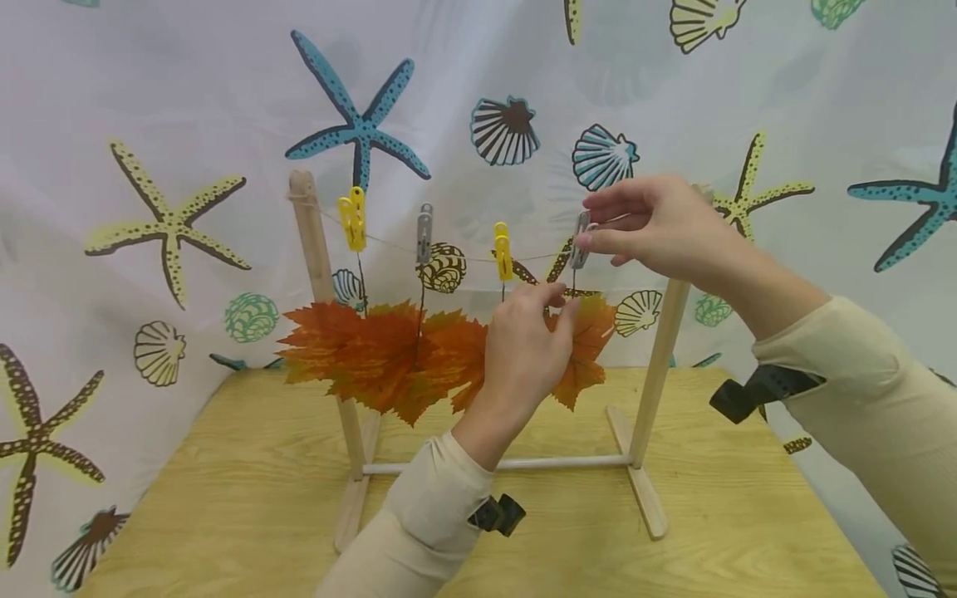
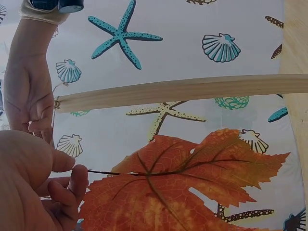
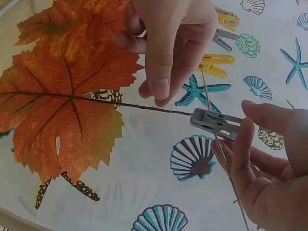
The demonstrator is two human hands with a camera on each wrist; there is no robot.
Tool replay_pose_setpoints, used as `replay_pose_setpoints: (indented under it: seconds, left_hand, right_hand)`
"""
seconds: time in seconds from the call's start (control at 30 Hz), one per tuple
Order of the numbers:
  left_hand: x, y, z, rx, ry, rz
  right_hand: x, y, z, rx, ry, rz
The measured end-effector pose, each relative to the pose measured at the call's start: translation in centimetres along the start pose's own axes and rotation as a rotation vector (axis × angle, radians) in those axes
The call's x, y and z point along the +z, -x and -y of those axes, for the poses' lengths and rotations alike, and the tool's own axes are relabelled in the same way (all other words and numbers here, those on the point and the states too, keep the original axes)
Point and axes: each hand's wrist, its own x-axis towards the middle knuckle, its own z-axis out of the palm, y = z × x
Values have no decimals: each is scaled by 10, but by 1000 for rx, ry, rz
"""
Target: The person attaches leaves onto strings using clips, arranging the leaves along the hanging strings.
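Observation:
In the head view my right hand (image 1: 658, 224) is at a grey clothespin (image 1: 579, 241) near the right end of the string. Its thumb and forefinger pinch the handle end in the right wrist view, where the clothespin (image 3: 216, 122) bites the string and a dark leaf stem (image 3: 159, 110). That stem runs to an orange maple leaf (image 3: 67, 101). My left hand (image 1: 527, 340) hovers in front of the leaves, fingers loosely bent. Its fingertips (image 3: 161, 89) lie just beside the stem, which shows along its length and is not gripped.
Two yellow clothespins (image 1: 503, 251) and another grey clothespin (image 1: 424, 234) hang along the string (image 1: 389, 244) with more orange leaves (image 1: 359, 349). A wooden frame (image 1: 658, 374) stands on the wooden table (image 1: 247, 482). Behind it hangs a shell-and-starfish cloth (image 1: 224, 83).

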Motion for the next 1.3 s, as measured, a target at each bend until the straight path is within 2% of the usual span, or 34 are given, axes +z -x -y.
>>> replay_pose_setpoints:
  seconds: [0.23,0.47,0.67,0.93,1.1,1.3]
  left_hand:
    - [-5,-1,3,11,-4,-16]
    - [-10,2,9,18,27,-27]
    - [-17,4,19,45,105,-10]
    - [-29,2,26,107,205,-31]
    - [-44,6,39,106,222,-30]
    - [-62,22,61,58,133,-129]
  right_hand:
    - [0,4,-2,-2,-45,-1]
    - [-7,14,-7,42,-68,-69]
    - [-8,20,-19,26,-96,-111]
    - [-3,29,-38,27,-184,-170]
    - [-2,42,-52,68,-87,-143]
    - [10,61,-71,72,31,-68]
